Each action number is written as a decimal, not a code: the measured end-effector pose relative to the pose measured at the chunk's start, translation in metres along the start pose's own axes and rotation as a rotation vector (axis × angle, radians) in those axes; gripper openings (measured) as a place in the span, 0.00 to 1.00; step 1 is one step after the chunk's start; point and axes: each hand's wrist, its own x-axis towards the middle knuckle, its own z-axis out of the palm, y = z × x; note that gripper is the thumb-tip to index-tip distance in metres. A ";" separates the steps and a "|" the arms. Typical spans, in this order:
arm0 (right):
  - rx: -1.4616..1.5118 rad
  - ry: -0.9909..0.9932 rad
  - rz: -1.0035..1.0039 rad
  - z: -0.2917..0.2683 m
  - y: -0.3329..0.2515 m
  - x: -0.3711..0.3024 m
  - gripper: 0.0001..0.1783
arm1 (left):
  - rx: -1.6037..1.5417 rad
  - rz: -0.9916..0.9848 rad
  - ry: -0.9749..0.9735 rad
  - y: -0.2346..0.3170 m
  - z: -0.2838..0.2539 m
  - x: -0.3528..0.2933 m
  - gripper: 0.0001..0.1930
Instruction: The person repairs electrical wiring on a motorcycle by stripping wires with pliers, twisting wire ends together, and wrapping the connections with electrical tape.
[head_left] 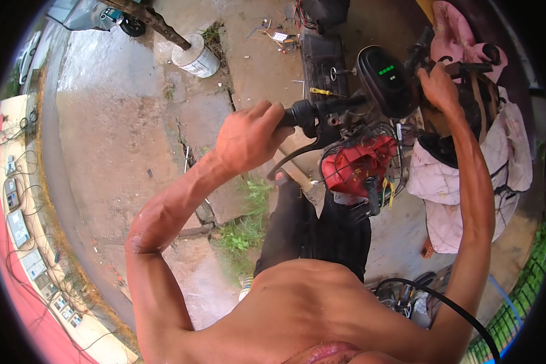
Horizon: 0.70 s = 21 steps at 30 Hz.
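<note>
— On the cracked concrete ground (121, 139), near its middle, stands the scooter (346, 139). Where are the hands?

— Left hand (246, 136) is wrapped fully around the left handlebar grip (297, 113), fingers closed tight on it. Right hand (438, 86) is at the other end of the handlebar; it seems closed on the right grip, but the grip itself is hidden under the hand, so I cannot tell how firmly.

— How will the scooter handle?

— I judge it heavy and stiff, with a metal frame. The front wire basket (361, 167) holds something red, and pink cloth bags (467, 176) hang on the right side, so the weight probably pulls to the right. The handlebar turns freely, so both grips must be held together. The rubber grips give good friction; the thin brake lever (288, 161) below the left grip and the round display (385, 79) are not good places to pull.

— And around it?

— A white bucket (195, 59) stands well apart, toward the far edge of the ground.
</note>
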 end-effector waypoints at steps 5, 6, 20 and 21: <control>-0.008 -0.012 0.003 -0.003 -0.002 -0.001 0.38 | -0.548 -0.395 -0.524 -0.030 -0.014 0.032 0.20; -0.009 -0.010 0.004 -0.003 0.000 0.001 0.38 | -0.763 -0.529 -0.585 -0.031 -0.017 0.035 0.19; -0.110 0.016 -0.062 0.010 0.005 0.003 0.41 | 0.185 0.069 0.217 0.002 0.022 -0.013 0.18; -0.118 0.038 -0.067 0.008 0.003 0.001 0.42 | 0.241 0.080 0.295 0.004 0.024 -0.015 0.18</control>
